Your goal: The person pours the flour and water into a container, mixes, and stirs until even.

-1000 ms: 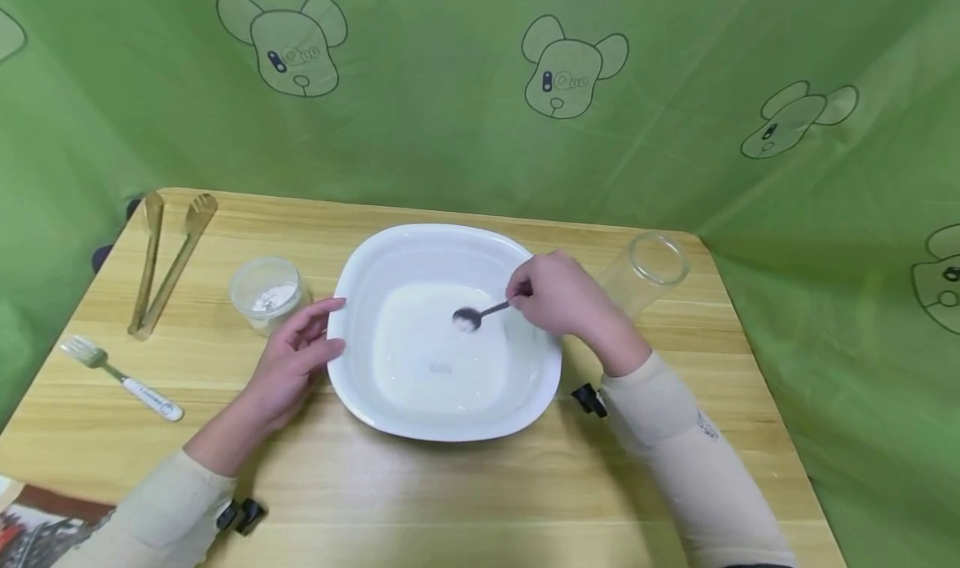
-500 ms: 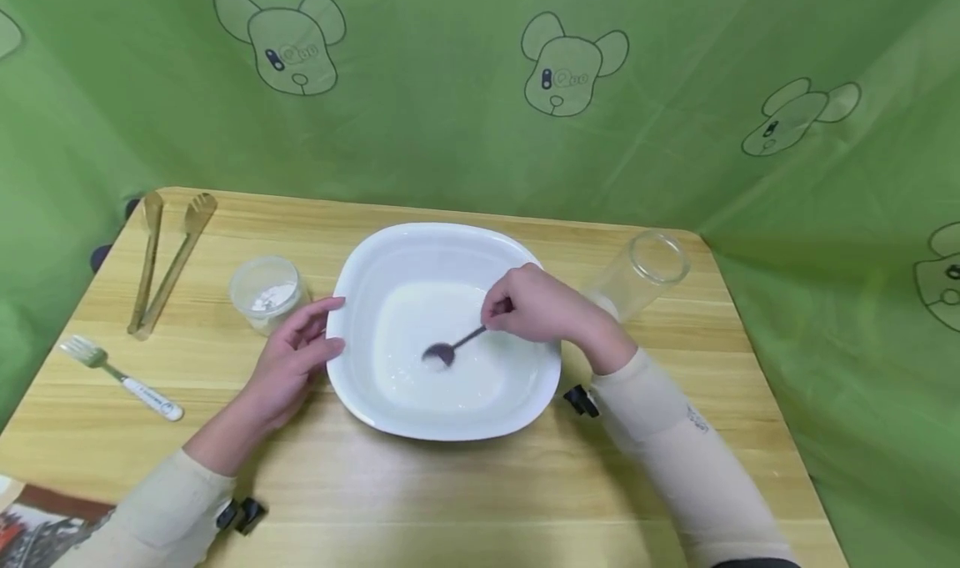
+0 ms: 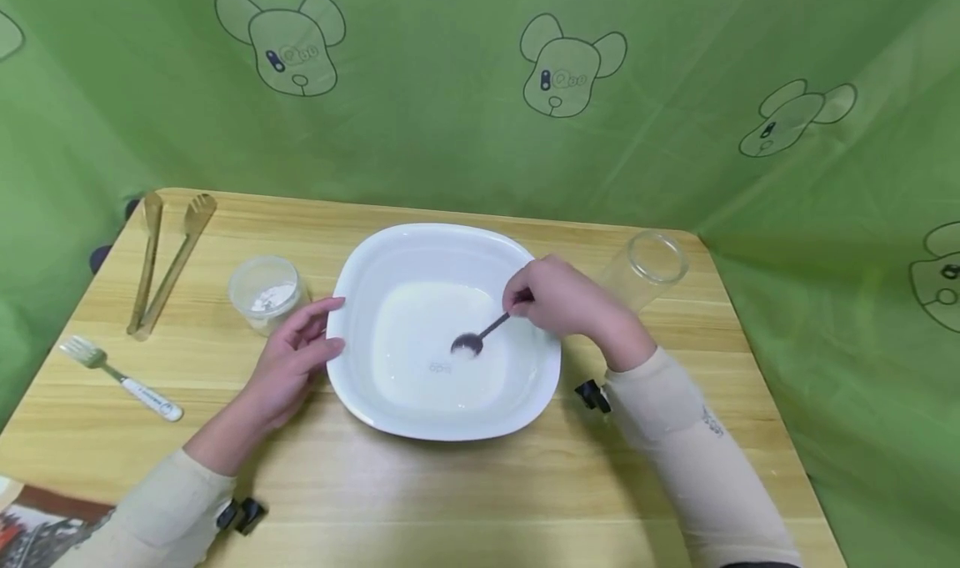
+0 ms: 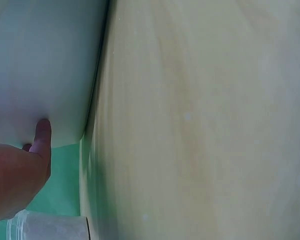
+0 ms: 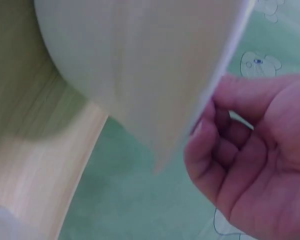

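A white basin [image 3: 444,428] stands in the middle of the table. My left hand [image 3: 296,364] rests against its left side, fingers spread; in the left wrist view, the thumb [image 4: 42,135] touches the outer wall. My right hand [image 3: 558,301] pinches the handle of a small dark spoon [image 3: 491,326] over the basin's right part. Something white is at the spoon's bowl, above white contents or the pale basin floor; I cannot tell which. In the right wrist view, the basin wall hides the spoon from sight, and the right hand [image 5: 250,155] shows curled fingers beside the rim.
Left of the basin is a clear tub [image 3: 262,289] with white stuff in it. Wooden-coloured tongs [image 3: 171,276] and a white-handled fork [image 3: 123,378] lie farther left. A clear glass jar [image 3: 641,268] is behind my right hand. Green cloth [image 3: 450,92] hangs behind the table.
The right hand swung the spoon toward the front left of the basin, then back to the right. The left hand and the basin have stayed where they were.
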The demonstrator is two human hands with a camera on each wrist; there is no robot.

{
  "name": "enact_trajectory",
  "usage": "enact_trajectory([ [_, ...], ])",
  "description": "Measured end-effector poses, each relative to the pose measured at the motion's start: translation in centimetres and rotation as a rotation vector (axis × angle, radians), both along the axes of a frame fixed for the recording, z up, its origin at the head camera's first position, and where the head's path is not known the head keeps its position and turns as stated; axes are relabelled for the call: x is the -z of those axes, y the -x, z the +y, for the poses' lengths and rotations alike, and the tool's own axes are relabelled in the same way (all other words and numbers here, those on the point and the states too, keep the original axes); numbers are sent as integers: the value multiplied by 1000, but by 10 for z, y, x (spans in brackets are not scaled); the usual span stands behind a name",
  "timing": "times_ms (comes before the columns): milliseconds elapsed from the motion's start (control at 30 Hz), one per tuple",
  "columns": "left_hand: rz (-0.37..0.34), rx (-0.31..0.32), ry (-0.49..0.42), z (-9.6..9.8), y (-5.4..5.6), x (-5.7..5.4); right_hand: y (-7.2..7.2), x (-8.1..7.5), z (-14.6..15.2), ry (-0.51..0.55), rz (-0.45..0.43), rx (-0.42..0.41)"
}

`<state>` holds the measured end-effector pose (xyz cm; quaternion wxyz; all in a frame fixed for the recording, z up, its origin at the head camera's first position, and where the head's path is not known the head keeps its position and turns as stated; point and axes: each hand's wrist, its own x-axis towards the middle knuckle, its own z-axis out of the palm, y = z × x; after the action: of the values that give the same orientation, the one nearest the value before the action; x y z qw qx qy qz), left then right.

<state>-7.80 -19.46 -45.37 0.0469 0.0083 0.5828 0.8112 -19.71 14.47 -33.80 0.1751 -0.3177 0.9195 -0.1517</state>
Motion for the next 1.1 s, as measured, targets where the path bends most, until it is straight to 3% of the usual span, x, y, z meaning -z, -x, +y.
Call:
enact_trajectory([
  [67, 0, 0, 2, 0, 0, 0, -2, -1, 0, -11, -66, -39],
  [133, 0, 0, 3, 0, 0, 0, -4, -4, 2, -43, -79, -35],
  [333, -1, -1, 4, 0, 0, -1, -2, -9, 6, -91, 101, 98],
  [400, -3, -1, 3, 0, 0, -1, -2, -6, 3, -61, 122, 93],
  [567, -5, -2, 4, 0, 0, -1, -7, 4, -7, 41, -28, -56],
  [700, -2, 0, 5, 0, 0, 0, -12, 2, -5, 8, -128, -130],
  [833, 2, 0, 2, 0, 0, 0, -11, -5, 5, -61, -62, -40],
  [967, 4, -3, 1, 0, 0, 0, -9, -4, 6, -52, 37, 50],
  [1100, 4, -5, 3, 0, 0, 0, -12, 3, -4, 34, 10, -25],
])
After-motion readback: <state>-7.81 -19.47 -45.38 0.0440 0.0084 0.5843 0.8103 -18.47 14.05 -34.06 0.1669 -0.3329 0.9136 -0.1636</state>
